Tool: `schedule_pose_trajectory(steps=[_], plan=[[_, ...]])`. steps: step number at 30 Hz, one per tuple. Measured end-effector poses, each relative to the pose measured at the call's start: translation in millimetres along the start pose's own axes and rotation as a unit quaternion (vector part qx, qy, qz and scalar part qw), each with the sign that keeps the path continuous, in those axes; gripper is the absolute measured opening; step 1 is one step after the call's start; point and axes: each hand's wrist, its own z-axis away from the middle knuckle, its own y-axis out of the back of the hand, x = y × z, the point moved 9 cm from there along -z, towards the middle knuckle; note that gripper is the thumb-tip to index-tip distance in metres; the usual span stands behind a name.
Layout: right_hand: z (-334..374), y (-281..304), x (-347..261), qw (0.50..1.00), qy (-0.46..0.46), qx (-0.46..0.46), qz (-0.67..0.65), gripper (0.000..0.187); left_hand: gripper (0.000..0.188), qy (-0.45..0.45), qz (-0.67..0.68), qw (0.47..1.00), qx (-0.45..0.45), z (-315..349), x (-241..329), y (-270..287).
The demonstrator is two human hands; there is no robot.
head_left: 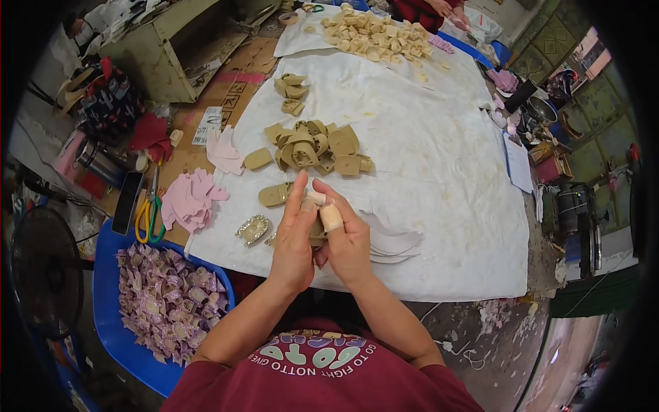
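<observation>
My left hand [294,244] and my right hand [351,250] close together over the cloth, pressing a small olive moulded piece [317,235] between them. Most of that piece is hidden by my palms and fingers. Pale wraps [331,218] cover some of the fingertips. Just beyond my fingers lies another olive piece [275,195], and past it a heap of olive moulded pieces [305,147]. A glittery silver oval piece [252,230] sits left of my left hand. Right of my right hand are grey-white cut strips [396,240].
A white cloth [439,178] covers the table. Beige pieces [377,36] are heaped at its far end, near another person's hands [449,10]. To the left are pink cut pieces [192,199], scissors [149,218], a phone [127,202] and a blue basin [106,295] of purple glittery pieces.
</observation>
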Motion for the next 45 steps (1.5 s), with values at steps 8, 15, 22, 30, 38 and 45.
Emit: schedule_pose_trajectory(steps=[8, 15, 22, 30, 38, 45], plan=[[6, -12, -5, 0.983, 0.093, -0.149, -0.051, 0.047, 0.056, 0.013, 0.001, 0.999, -0.040, -2, 4, 9], [3, -3, -15, 0.978, 0.131, -0.148, 0.059, 0.055, 0.062, 0.088, 0.091, 0.987, -0.101, 3, 1, 0], [4, -4, -14, 0.985, 0.098, -0.143, -0.004, 0.059, 0.077, 0.078, 0.139, 0.976, -0.150, 9, -2, 3], [11, 0, -45, 0.876, 0.306, -0.180, 0.328, 0.059, 0.077, 0.124, 0.198, 0.960, -0.155, 14, 3, 2], [6, 5, -37, 0.952, 0.188, -0.204, 0.131, 0.048, 0.090, 0.101, 0.091, 0.980, -0.147, 11, -1, 12], [7, 29, 12, 0.985, -0.121, -0.108, -0.058, 0.032, 0.088, -0.297, -0.451, 0.816, -0.207, 27, 44, -20]])
